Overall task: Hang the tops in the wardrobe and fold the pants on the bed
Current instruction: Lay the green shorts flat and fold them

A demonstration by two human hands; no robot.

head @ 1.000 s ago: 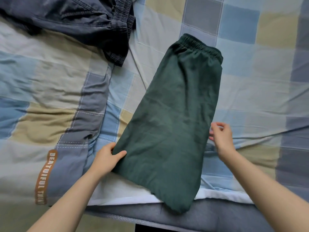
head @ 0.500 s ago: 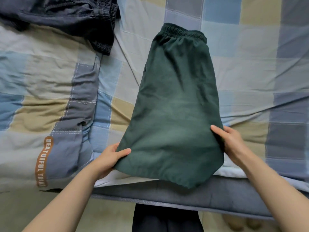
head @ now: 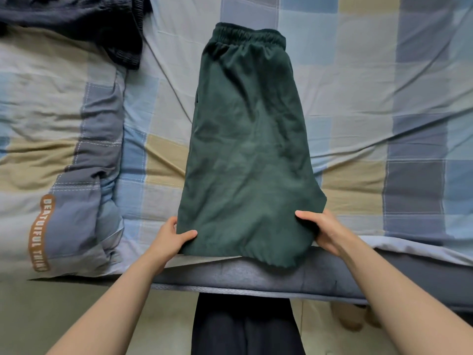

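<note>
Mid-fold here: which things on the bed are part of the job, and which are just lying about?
Job:
green pants
left hand, right hand, both gripping their hem
dark garment, upper left

Lying about:
checked bedding
quilt with orange lettering

Dark green pants (head: 245,149) lie folded lengthwise on the checked bed (head: 371,85), waistband farthest away

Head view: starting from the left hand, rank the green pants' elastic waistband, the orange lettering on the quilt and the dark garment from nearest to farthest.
From the left hand:
1. Orange lettering, on its left, near the bed edge.
2. Green pants' elastic waistband, straight ahead at the far end.
3. Dark garment, far left corner.
</note>
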